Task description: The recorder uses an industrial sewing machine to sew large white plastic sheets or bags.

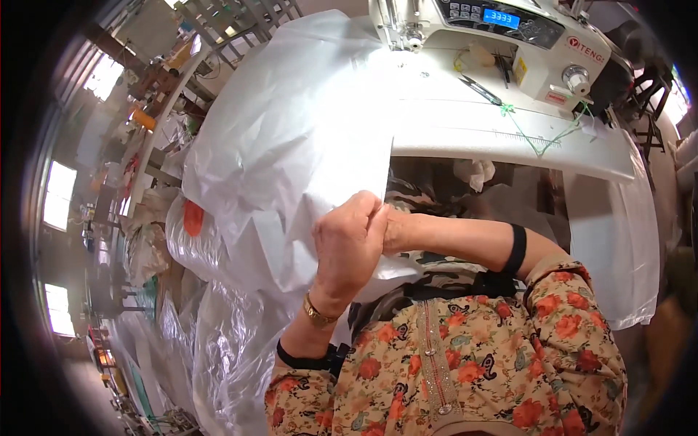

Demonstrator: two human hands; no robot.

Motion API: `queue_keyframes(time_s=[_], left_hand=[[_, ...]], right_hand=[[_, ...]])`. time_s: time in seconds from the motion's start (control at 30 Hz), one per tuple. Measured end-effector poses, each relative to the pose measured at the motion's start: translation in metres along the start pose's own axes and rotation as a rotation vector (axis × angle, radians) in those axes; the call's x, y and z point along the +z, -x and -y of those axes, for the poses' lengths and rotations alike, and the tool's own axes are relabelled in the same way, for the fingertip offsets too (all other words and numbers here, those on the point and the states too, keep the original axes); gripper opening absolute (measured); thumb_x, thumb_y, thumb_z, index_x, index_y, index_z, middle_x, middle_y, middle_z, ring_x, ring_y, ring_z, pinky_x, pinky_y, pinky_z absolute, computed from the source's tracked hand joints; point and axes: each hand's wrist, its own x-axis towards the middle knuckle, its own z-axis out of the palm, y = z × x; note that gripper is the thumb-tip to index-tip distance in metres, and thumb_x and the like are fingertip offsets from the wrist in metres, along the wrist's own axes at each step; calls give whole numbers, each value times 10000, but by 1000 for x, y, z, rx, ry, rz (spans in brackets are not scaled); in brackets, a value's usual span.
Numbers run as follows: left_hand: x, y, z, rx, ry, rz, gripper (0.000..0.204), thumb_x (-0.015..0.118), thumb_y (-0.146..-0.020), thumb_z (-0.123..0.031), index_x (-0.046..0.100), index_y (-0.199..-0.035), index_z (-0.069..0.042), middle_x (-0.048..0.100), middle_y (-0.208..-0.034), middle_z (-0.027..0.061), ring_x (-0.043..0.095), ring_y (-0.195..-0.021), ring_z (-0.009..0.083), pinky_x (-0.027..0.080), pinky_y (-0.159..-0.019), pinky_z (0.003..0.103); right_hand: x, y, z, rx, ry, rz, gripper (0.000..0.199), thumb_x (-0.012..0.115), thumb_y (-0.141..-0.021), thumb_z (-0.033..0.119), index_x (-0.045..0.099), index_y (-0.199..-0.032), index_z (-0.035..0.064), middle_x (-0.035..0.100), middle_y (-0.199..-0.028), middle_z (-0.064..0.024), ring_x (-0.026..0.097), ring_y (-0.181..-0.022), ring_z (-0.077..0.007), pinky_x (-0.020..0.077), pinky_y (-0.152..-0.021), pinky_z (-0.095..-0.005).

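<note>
A large sheet of thin white material [269, 123] spreads from beneath the sewing machine's needle area toward my lap. At its near right edge my left hand [347, 236] is closed, pinching the material. My right hand [395, 229] reaches across my body and meets the left there. Its fingers are hidden behind the left hand, so their grip does not show. The material hangs in loose folds to the left. The white sewing machine [465, 25] stands at the far side, its needle end above the sheet's far right part.
On the machine bed [436, 131] lie a slim dark pointed tool [481, 91] and tangled green thread [539, 150]. Crumpled white scrap [476, 173] sits below the bed's near edge. Clear plastic [233, 363] drapes at left, near a red-orange piece [193, 218]. White sheeting [611, 254] hangs at right.
</note>
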Motion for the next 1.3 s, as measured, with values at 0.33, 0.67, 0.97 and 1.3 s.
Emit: queue_keyframes(time_s=[0.33, 0.67, 0.97, 1.3], left_hand=[[35, 35, 21, 45, -103, -11, 135, 616, -892, -48, 540, -787, -14, 534, -728, 146, 581, -665, 325, 450, -593, 393], [28, 42, 12, -92, -42, -85, 49, 637, -870, -29, 644, -917, -18, 570, -830, 133, 614, -736, 316, 481, -632, 382], [25, 50, 2, -100, 40, -134, 351, 566, -847, 34, 606, -1193, -14, 583, -826, 164, 614, -701, 354, 491, -622, 422], [24, 51, 11, -132, 108, -185, 348, 556, -859, 75, 615, -1200, 35, 543, -859, 171, 587, -732, 340, 471, -639, 403]], right_hand=[[-53, 38, 4, 430, 511, 148, 219, 648, -877, 170, 641, -1057, 45, 658, -1016, -187, 641, -925, -351, 513, -794, -430], [-148, -12, 32, -66, 863, 83, 253, 665, -877, 107, 671, -1130, 119, 655, -1106, -25, 515, -1201, -234, 334, -1074, -437], [-157, -25, 21, 37, 657, 265, 77, 624, -924, 176, 643, -969, 116, 633, -993, -33, 533, -1021, -252, 356, -990, -395], [-160, -22, 4, 9, 526, 177, 126, 631, -939, 254, 648, -916, 131, 616, -972, -15, 536, -983, -222, 354, -973, -376]])
